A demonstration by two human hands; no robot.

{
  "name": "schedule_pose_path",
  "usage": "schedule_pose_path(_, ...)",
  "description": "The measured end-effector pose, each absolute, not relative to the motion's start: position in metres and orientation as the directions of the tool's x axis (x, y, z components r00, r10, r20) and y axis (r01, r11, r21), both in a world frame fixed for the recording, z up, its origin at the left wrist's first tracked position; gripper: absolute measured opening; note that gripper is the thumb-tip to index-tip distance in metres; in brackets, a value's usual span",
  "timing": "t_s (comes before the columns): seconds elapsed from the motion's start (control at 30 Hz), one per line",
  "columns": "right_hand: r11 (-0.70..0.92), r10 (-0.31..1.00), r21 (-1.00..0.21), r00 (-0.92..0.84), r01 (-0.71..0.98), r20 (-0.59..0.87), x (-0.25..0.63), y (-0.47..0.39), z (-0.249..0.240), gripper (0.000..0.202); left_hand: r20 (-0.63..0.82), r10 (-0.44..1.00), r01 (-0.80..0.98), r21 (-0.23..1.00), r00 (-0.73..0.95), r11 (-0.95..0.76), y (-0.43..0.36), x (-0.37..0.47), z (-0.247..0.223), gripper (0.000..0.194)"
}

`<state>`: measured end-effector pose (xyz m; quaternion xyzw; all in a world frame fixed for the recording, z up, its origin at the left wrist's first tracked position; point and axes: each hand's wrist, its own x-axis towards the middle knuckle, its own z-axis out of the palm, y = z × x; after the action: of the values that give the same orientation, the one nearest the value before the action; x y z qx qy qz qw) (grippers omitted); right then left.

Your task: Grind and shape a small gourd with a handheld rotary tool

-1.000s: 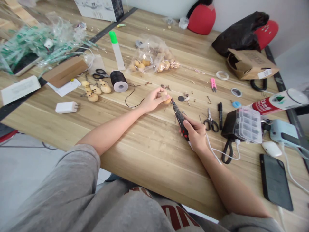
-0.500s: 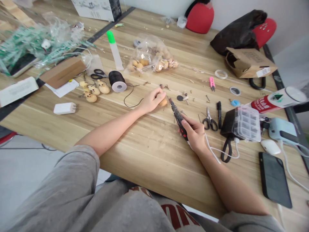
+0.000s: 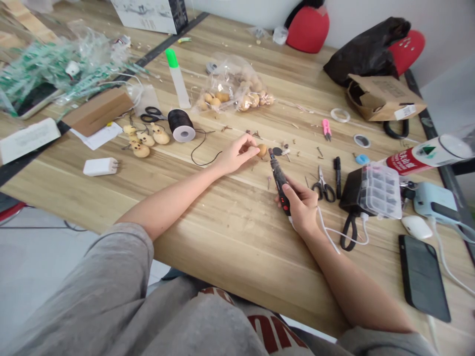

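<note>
Between the thumb and fingers of my left hand (image 3: 239, 154) is a small tan gourd (image 3: 262, 150), round at the end that shows. My right hand (image 3: 301, 201) is wrapped around a black rotary tool (image 3: 281, 184) with red lights on its body and a white cable at its rear. The reddish-brown tip of the tool points up and sits just right of the gourd; whether they touch I cannot tell. Just beyond the tip lie a dark round disc (image 3: 275, 151) and small stalk-like bits. My fingers hide part of the gourd.
At left, several gourds with faces (image 3: 141, 141) lie beside a spool of black cord (image 3: 180, 125). Bagged gourds (image 3: 233, 89) lie farther back. Scissors (image 3: 323, 187), a black marker (image 3: 337, 177), a clear-lidded organizer box (image 3: 380, 190) and a phone (image 3: 424, 277) are at right.
My left hand has shifted slightly right and turned, so more of the gourd shows. My right hand has moved slightly right with the rotary tool.
</note>
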<state>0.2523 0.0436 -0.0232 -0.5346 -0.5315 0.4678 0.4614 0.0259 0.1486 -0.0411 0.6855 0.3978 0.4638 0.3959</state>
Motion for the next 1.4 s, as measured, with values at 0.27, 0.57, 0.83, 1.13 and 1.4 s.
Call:
schedule_pose_path(0.27, -0.016, 1.0, -0.992, 0.028, 0.125, -0.013, 0.251, 0.044, -0.022, 0.051, 0.319, 0.909, 0.135, 0.922, 0.269, -0.364, 0.152, 0.028, -0.045, 0.031)
schedule_pose_path(0.57, -0.022, 1.0, -0.992, 0.025, 0.126, -0.019, 0.249, 0.044, -0.022, 0.054, 0.302, 0.91, 0.137, 0.926, 0.284, -0.351, 0.149, 0.027, -0.043, 0.037)
schedule_pose_path(0.83, -0.038, 0.999, -0.992, 0.019, 0.121, -0.036, 0.249, 0.044, -0.022, 0.057, 0.343, 0.883, 0.198, 0.887, 0.321, -0.417, 0.147, 0.027, -0.039, 0.032)
schedule_pose_path(1.13, -0.025, 0.999, -0.976, -0.04, 0.215, -0.034, 0.253, 0.044, -0.023, 0.043, 0.291, 0.895, 0.306, 0.865, 0.337, -0.397, 0.14, 0.027, -0.032, 0.031)
schedule_pose_path(1.4, 0.031, 0.993, -0.957, -0.114, 0.288, -0.002, 0.255, 0.044, -0.024, 0.043, 0.229, 0.911, 0.401, 0.841, 0.343, -0.363, 0.137, 0.028, -0.027, 0.028)
